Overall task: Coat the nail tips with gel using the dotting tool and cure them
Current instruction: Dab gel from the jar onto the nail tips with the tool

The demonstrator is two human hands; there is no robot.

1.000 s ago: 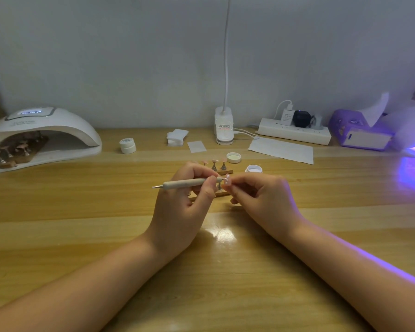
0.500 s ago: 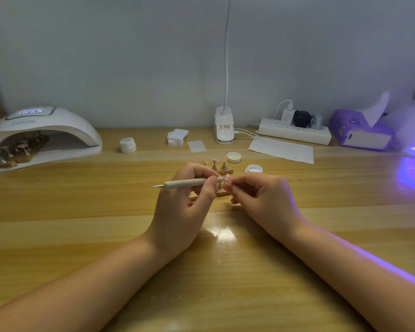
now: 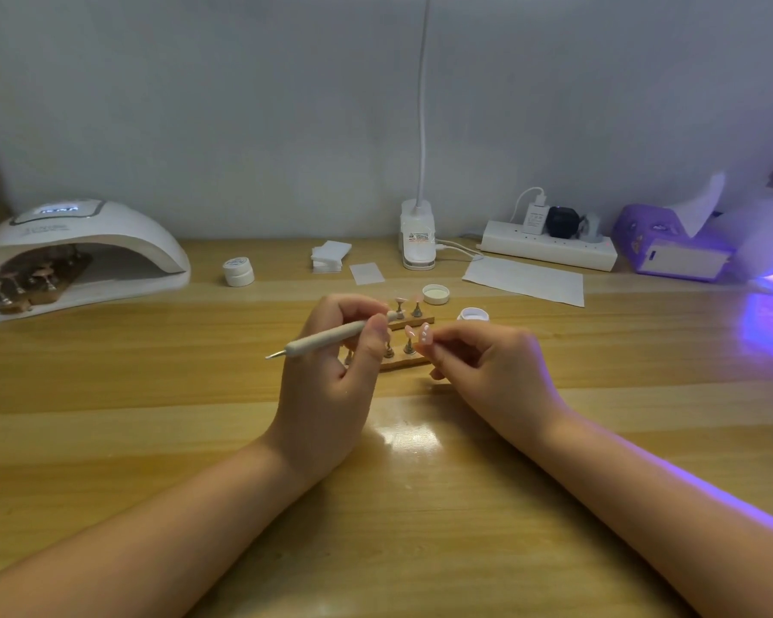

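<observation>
A white power strip [image 3: 550, 251] with a white charger and a black plug sits at the upper right, beside a purple tissue box [image 3: 670, 245]. A white paper sheet [image 3: 525, 281] lies before it on the wooden table [image 3: 108, 394]. A white clip lamp base [image 3: 417, 238] stands at upper centre.

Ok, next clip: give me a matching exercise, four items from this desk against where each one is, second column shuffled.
Items:
1. dotting tool
2. white curing lamp
3. open gel jar
4. power strip

Places:
A. far left of the desk, nail holders inside it
B. at the back right, against the wall, with plugs in it
C. gripped in the left hand
D. just beyond the right hand, lid off

Pairs: 1-C, 2-A, 3-D, 4-B
</observation>
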